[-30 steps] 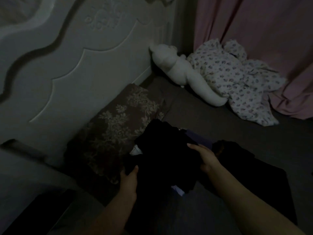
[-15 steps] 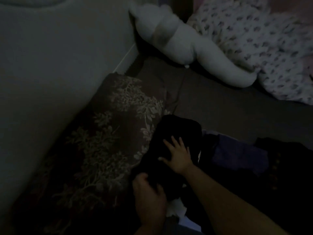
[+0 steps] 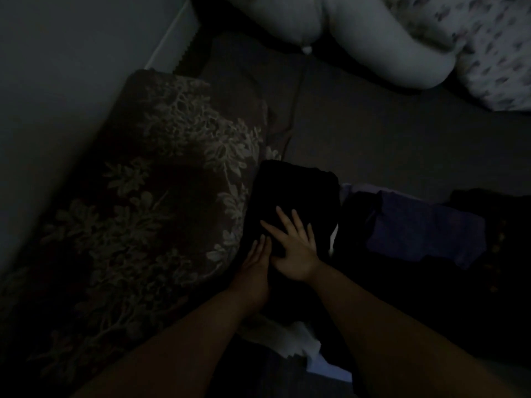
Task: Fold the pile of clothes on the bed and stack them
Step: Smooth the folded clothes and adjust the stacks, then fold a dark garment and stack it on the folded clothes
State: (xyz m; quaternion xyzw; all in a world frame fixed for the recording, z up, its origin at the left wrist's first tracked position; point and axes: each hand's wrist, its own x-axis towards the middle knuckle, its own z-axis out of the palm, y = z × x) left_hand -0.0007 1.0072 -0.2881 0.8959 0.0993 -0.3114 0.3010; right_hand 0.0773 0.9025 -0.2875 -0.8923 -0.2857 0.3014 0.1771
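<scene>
head view, very dim: both hands' straight fingers press flat on black garment

1. A dark grey bed carries a floral-patterned pillow against the headboard.
2. A folded black garment lies beside the pillow.
3. A white stuffed toy and printed cloth rest at the far edge.

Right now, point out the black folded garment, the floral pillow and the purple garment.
black folded garment [image 3: 298,193]: head view, on its upper flat face, beyond the fingertips.
floral pillow [image 3: 172,173]: head view, on the leaf print near its middle.
purple garment [image 3: 425,231]: head view, on its middle.
</scene>
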